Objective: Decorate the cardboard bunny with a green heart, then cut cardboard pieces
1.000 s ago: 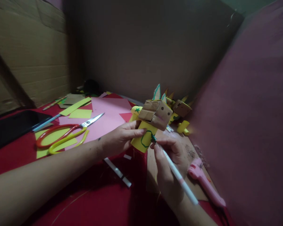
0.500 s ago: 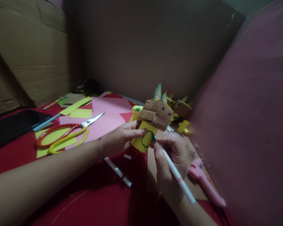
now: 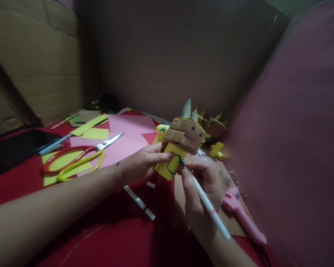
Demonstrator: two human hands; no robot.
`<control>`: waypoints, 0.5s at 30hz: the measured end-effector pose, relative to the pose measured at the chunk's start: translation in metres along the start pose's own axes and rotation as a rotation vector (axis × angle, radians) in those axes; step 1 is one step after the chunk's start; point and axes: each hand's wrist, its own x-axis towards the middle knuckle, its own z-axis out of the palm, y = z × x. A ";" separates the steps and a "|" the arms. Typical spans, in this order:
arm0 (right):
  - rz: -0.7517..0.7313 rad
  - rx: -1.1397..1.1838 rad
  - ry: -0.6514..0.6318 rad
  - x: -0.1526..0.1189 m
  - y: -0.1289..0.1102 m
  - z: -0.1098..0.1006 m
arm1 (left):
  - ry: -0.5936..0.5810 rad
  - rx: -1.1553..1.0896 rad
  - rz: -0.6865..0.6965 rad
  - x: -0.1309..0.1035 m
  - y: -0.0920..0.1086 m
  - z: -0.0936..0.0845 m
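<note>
A paper figure (image 3: 163,168) has a yellow tube body, a brown box head with dark dots and upright pointed ears edged in teal. My left hand (image 3: 144,161) is closed round the left side of its body, thumb on the front. My right hand (image 3: 202,185) grips a white marker (image 3: 211,209), whose green tip touches the right part of a green outline on the yellow tube. Behind the figure's left side is a yellow piece with a green star (image 3: 161,129).
Scissors (image 3: 98,147) lie on pink and yellow paper at the left, near a black phone (image 3: 22,150). A pink glue gun (image 3: 243,215) rests on cardboard at the right. White strips (image 3: 139,202) lie in front; similar box-headed figures (image 3: 215,127) stand behind.
The figure has shifted very slightly to the right. Both hands keep their grips, and the marker tip stays at the green outline.
</note>
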 end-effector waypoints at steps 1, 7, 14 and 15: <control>0.006 0.026 0.009 0.000 0.000 0.000 | -0.004 0.000 -0.001 0.000 0.000 0.000; 0.064 0.108 0.042 0.001 -0.005 0.002 | -0.010 -0.003 0.008 -0.001 -0.002 -0.001; 0.046 0.078 0.003 0.000 0.000 -0.001 | 0.002 0.024 0.002 -0.001 -0.002 -0.001; 0.059 0.072 -0.002 -0.001 0.000 -0.001 | -0.002 0.025 0.002 -0.001 -0.002 -0.001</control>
